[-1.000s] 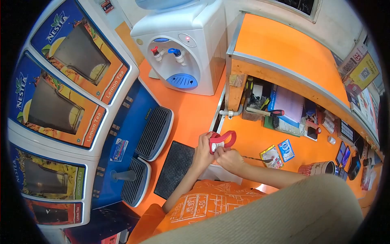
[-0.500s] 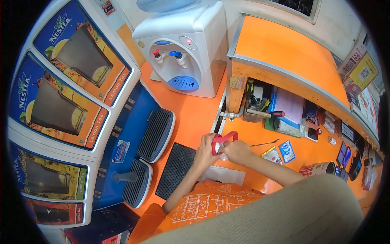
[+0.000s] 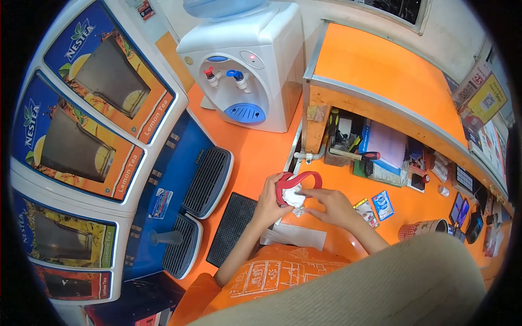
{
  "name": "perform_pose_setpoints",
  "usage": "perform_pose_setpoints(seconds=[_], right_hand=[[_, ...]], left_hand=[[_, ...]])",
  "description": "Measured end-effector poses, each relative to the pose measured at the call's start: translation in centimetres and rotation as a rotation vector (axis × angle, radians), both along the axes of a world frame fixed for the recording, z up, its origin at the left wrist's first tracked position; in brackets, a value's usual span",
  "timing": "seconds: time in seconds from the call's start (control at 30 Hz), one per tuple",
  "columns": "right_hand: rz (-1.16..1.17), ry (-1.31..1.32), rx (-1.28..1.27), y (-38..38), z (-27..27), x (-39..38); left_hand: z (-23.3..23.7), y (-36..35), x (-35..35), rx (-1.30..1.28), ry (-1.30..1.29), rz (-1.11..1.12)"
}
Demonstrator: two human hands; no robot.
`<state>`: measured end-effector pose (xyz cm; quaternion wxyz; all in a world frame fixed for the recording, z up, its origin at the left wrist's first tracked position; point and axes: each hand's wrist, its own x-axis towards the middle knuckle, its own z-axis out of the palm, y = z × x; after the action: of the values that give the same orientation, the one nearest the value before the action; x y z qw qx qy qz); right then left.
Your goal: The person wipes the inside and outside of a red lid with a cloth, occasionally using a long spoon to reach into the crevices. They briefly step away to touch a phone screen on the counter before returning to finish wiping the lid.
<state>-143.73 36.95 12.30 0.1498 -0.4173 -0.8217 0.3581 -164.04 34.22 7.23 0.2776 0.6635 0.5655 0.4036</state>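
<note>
My left hand (image 3: 268, 202) is wrapped round the side of a red lid-like piece with a looped strap or handle (image 3: 312, 176). White crumpled tissue (image 3: 293, 195) fills its opening, which faces up and towards my right. Close beside the tissue, my right hand (image 3: 334, 207) has its fingers apart, the tips near or lightly against the tissue. A small clear or whitish bit (image 3: 298, 211) shows just under the tissue; I cannot make out what it is. Both hands are above the orange counter, in front of my orange apron (image 3: 283, 274).
On the left stand a drinks dispenser (image 3: 128, 209) and a black ribbed mat (image 3: 232, 228). A white water dispenser (image 3: 272, 65) is behind. To the right lie sachets (image 3: 383, 205), a patterned tub (image 3: 421, 229) and a screwdriver (image 3: 371, 156) below an orange shelf (image 3: 380, 60).
My right hand has opened and drawn back slightly to the right from inside the red piece. The red piece is turned so more of the tissue and strap shows.
</note>
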Motion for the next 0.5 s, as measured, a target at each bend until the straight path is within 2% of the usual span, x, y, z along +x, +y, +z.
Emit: perform_pose_setpoints(seconds=[0.03, 0.17, 0.23, 0.27, 0.33, 0.37, 0.43, 0.5], right_hand=[[0.081, 0.011, 0.291, -0.3, -0.8, -0.1], [0.102, -0.167, 0.301, -0.4, -2.8, -0.9], [0.003, 0.273, 0.276, 0.2, -4.0, -0.6], [0.013, 0.276, 0.273, 0.3, -4.4, -0.3], [-0.223, 0.583, -0.364, 0.8, -4.6, 0.3], [-0.220, 0.582, -0.363, 1.1, -4.2, 0.9], [-0.332, 0.640, -0.888, 1.1, -1.2, 2.1], [-0.364, 0.689, -0.947, 0.9, -0.2, 2.2]], left_hand=[[0.2, 0.0, 0.1, -0.009, -0.014, -0.028], [0.8, 0.1, 0.5, 0.010, 0.014, -0.047], [1.3, 0.1, 0.4, -0.031, 0.022, -0.012], [1.3, 0.0, 0.1, -0.031, 0.024, -0.002], [1.4, 0.0, -0.2, -0.058, -0.005, 0.016], [1.0, 0.1, -0.5, -0.057, -0.005, 0.018], [-0.1, 0.3, -0.9, -0.028, -0.020, 0.030], [0.0, 0.2, -0.8, -0.035, -0.089, 0.033]])
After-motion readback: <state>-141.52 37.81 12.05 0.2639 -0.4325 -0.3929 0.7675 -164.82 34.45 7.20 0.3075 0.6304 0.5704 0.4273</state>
